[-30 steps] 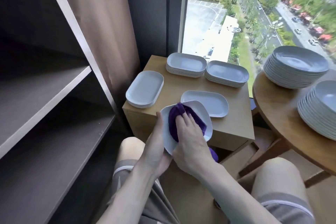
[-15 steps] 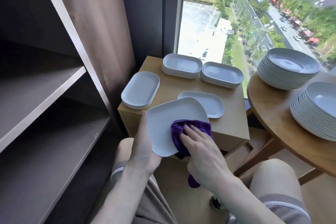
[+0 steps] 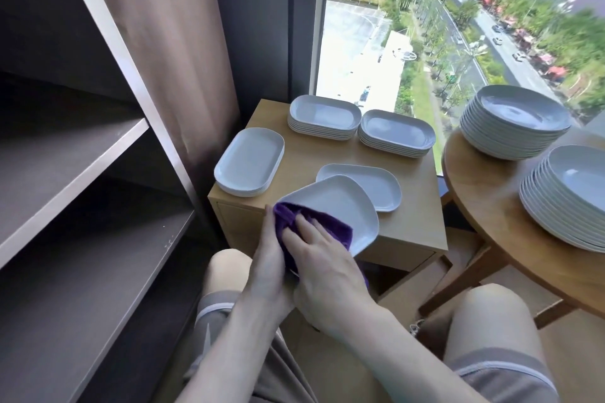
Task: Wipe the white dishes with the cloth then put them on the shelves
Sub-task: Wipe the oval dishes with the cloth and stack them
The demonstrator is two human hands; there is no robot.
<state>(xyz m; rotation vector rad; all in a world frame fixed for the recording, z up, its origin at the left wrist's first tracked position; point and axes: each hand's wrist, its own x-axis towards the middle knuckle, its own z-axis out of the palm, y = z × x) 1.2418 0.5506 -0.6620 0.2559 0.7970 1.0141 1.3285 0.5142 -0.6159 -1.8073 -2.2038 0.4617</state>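
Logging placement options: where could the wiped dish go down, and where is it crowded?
The upper shelf and lower shelf look bare. On the cabinet top, bare wood lies right of the single oblong dish and between the left stack and the rear stacks. The round table is crowded by two plate stacks, bare only along its rim.

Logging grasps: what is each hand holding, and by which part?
The left hand grips the white dish by its near-left edge; the right hand presses the purple cloth flat onto the dish.
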